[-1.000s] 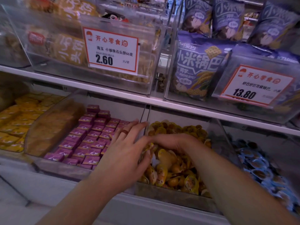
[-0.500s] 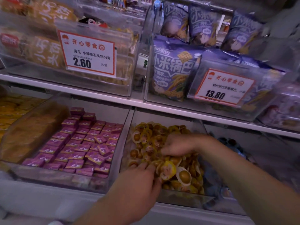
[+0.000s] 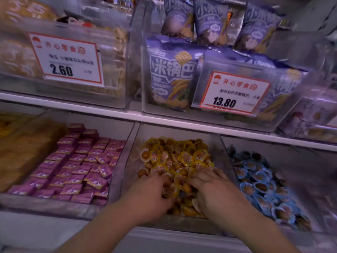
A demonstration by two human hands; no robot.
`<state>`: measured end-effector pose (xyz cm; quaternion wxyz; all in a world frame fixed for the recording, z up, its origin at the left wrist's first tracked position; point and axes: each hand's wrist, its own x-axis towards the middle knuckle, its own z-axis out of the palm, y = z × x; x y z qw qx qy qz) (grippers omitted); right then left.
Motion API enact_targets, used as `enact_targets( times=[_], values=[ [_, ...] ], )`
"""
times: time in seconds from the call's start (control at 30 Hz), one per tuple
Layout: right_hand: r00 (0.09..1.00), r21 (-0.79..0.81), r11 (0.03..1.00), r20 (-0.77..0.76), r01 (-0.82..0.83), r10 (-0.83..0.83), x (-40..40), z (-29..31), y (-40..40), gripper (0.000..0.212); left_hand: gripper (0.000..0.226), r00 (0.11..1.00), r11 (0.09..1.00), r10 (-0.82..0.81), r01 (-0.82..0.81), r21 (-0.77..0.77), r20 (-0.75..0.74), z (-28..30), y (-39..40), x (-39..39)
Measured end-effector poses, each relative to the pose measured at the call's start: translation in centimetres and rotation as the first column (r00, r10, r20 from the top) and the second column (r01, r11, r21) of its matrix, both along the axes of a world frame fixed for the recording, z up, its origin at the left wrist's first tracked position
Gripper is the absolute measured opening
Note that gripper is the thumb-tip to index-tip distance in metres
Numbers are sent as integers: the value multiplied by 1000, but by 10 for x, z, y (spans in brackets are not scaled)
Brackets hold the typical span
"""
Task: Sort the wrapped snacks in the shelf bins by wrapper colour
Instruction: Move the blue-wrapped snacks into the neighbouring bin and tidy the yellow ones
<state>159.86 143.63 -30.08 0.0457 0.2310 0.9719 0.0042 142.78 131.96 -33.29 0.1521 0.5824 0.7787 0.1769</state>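
Yellow wrapped snacks (image 3: 182,156) fill the clear middle bin (image 3: 130,161) on the lower shelf. Both of my hands are in the front half of this bin. My left hand (image 3: 153,194) has its fingers curled into the pile, closed around a few yellow snacks. My right hand (image 3: 209,187) lies palm down on the pile beside it, fingers spread over the wrappers. The bin to the left holds small magenta-wrapped blocks (image 3: 78,161). The bin to the right holds blue wrapped snacks (image 3: 264,189). The snacks under my palms are hidden.
A bin of orange-yellow packs (image 3: 21,152) stands at the far left. A white shelf edge (image 3: 164,121) runs just above the bins. The upper shelf carries clear bins with purple bags (image 3: 171,70) and price cards 2.60 (image 3: 65,59) and 13.80 (image 3: 231,92).
My left hand has moved right, from the divider by the magenta bin into the yellow pile. My right hand has slid toward the bin's front. The view has shifted right.
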Motion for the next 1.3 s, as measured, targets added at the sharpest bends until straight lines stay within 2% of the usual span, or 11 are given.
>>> enact_targets(
  times=[0.17, 0.3, 0.4, 0.5, 0.63, 0.77, 0.9, 1.0, 1.1, 1.17, 1.3],
  values=[
    [997, 52, 996, -43, 66, -64, 2, 6, -2, 60, 20, 964, 980, 186, -169, 100, -189, -3, 1, -3],
    [996, 17, 998, -63, 62, -61, -7, 2, 6, 40, 14, 992, 952, 125, -119, 284, -4, 2, -2, 0],
    [978, -135, 990, -211, -35, 6, -15, -2, 13, 40, 28, 991, 977, -131, 132, 171, -14, 5, -7, 1],
    [989, -274, 958, -137, -88, 52, -22, -9, 17, 38, 52, 987, 996, -86, 81, -43, -138, 4, -3, 0],
    [1000, -84, 996, -16, 22, -24, -28, -20, 17, 55, 73, 967, 980, 54, -99, -170, -248, 9, 2, 2],
    [982, 50, 988, -127, 144, -137, -32, -14, 22, 49, 36, 954, 988, 152, -153, 16, -259, 6, 2, 0],
    [993, -7, 993, -9, 120, -120, -36, -20, 21, 64, 17, 960, 934, 261, -224, 278, -102, 6, -1, 1],
    [999, 0, 999, 4, 50, -50, -42, -23, 21, 60, 26, 906, 830, 307, -405, 383, 293, 16, 2, 1],
    [1000, 62, 998, 7, -26, 26, -49, -25, 23, 52, 18, 543, 740, 189, -626, 245, 818, 32, 9, -5],
    [994, 106, 989, -5, -106, 107, -52, -31, 22, 51, 15, 400, 769, 138, -620, 157, 906, 36, 10, -7],
    [969, 106, 967, -72, -230, 238, -53, -32, 21, 32, 17, 545, 805, 190, -563, 189, 817, 30, 8, -5]
  ],
)
